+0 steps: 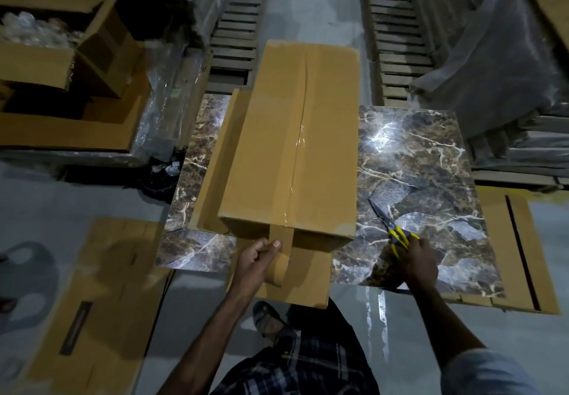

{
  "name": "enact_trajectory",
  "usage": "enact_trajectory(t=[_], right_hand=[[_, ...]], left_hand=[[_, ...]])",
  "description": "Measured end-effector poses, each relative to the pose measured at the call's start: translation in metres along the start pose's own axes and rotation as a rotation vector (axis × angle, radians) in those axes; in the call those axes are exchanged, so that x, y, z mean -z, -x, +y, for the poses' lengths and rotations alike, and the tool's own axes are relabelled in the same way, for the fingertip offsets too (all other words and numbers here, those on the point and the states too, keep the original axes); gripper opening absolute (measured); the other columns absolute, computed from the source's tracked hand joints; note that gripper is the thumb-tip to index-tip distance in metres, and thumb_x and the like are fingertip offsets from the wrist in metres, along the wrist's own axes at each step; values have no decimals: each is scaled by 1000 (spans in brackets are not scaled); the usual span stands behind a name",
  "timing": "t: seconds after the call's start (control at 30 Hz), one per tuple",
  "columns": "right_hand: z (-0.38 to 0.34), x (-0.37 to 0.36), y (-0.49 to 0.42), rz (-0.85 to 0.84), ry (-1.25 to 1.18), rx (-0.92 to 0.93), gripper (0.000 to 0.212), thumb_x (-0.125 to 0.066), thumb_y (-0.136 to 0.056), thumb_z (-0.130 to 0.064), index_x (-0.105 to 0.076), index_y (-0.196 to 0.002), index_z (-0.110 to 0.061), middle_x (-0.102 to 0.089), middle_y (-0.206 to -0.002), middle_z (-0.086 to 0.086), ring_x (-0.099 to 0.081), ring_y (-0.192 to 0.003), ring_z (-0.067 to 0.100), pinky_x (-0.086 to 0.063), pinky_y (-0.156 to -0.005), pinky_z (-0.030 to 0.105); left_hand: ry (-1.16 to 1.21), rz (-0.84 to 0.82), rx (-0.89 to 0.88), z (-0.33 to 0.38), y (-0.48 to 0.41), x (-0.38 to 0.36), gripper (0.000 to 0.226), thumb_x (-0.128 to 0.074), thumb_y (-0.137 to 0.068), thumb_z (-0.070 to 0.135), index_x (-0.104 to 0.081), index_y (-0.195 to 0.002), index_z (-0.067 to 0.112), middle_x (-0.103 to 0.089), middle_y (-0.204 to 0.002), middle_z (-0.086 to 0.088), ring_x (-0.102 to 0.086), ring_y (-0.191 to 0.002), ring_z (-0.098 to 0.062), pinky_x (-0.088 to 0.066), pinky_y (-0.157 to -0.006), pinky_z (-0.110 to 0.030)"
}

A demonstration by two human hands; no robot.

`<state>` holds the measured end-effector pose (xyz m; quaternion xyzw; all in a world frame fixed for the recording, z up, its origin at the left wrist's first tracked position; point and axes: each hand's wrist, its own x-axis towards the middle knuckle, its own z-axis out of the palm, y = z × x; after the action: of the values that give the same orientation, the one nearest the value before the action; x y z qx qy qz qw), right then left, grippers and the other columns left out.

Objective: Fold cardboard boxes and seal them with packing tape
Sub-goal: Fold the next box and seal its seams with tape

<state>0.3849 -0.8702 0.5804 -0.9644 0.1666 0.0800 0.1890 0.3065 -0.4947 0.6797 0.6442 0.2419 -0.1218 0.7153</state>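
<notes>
A long brown cardboard box (292, 136) lies on a marble-patterned slab (415, 163), with clear packing tape (300, 136) running along its top seam. A brown tape strip (281, 250) hangs from the box's near end down to a roll. My left hand (258, 256) grips that roll just below the box's near edge. Right of the box, my right hand (417, 259) holds the yellow handles of scissors (389, 228), whose dark blades lie on the slab pointing away from me.
Flattened cartons lie at the lower left (101, 287) and under the slab at the right (520, 253). An open carton (55, 56) with plastic items stands at the upper left. Wooden pallet stacks (397, 40) and wrapped stacks (508, 71) line the back. My sandalled foot (269, 317) is below the box.
</notes>
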Motion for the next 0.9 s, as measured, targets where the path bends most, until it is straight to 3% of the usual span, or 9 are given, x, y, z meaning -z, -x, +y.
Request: enact_trajectory(t=[0.13,0.2,0.27,0.3,0.47,0.63,0.73,0.8,0.9], right_hand=[[2,15,-18,-99,-18,7,37,-82,-86,-17,-63,-104,9,-62,-98,36,-63,-91,53,-49,-76,52],[1,33,-14,-173,-137,7,31,-74,-87,-37,-65,-91,-7,-69,-83,17,-68,-78,36,-48,-70,41],[6,50,-1,-204,-305,89,49,-57,-83,-63,-57,-68,-16,-60,-56,-4,-56,-53,11,-44,-56,29],[6,63,13,-232,-377,103,58,-57,-86,-69,-54,-66,-15,-56,-53,-5,-52,-51,12,-41,-54,28],[5,136,86,-524,-668,117,86,-86,-62,-73,-60,-100,0,-74,-88,16,-71,-77,32,-52,-64,41],[-47,173,105,-759,-450,286,71,-93,-72,-48,-53,-105,0,-57,-86,19,-67,-77,30,-59,-71,35],[-89,166,101,-801,-258,450,74,-86,-72,-66,-50,-98,-6,-59,-87,16,-68,-84,29,-55,-72,45],[-111,160,91,-806,-90,533,73,-80,-65,-79,-53,-92,-17,-61,-78,3,-62,-69,10,-45,-62,31],[-141,155,81,-778,-14,564,65,-85,-58,-77,-62,-82,-21,-63,-69,-2,-61,-61,5,-40,-55,20]], left_hand=[[-18,-6,-3,1,1,1,19,-60,-104,17,-60,-96,0,-74,-68,7,-66,-63,-1,-49,-59,-22],[12,-9,0,2,1,2,21,-62,-103,20,-61,-94,1,-74,-70,6,-66,-64,-3,-49,-61,-25],[3,-15,-1,1,1,2,27,-63,-102,24,-62,-95,-2,-74,-72,7,-65,-66,-3,-47,-61,-23],[-5,-15,2,2,1,2,26,-62,-103,22,-61,-94,-2,-73,-70,8,-64,-64,-2,-46,-60,-21],[-33,-4,-12,-2,-1,5,27,-62,-103,26,-61,-93,1,-78,-81,1,-67,-72,-9,-45,-63,-25],[-24,-7,-25,-5,-4,7,34,-70,-96,49,-63,-88,17,-71,-79,3,-53,-77,-25,-36,-71,-34],[-14,-10,-61,-5,-4,6,42,-72,-88,59,-61,-88,18,-57,-76,-4,-44,-72,-22,-31,-66,-32],[-38,-2,-99,-6,-2,6,47,-75,-84,62,-60,-88,18,-48,-75,-4,-38,-69,-19,-25,-61,-30],[-42,11,-87,-9,-2,7,49,-74,-84,58,-64,-96,11,-64,-82,3,-54,-77,-14,-31,-63,-27]])
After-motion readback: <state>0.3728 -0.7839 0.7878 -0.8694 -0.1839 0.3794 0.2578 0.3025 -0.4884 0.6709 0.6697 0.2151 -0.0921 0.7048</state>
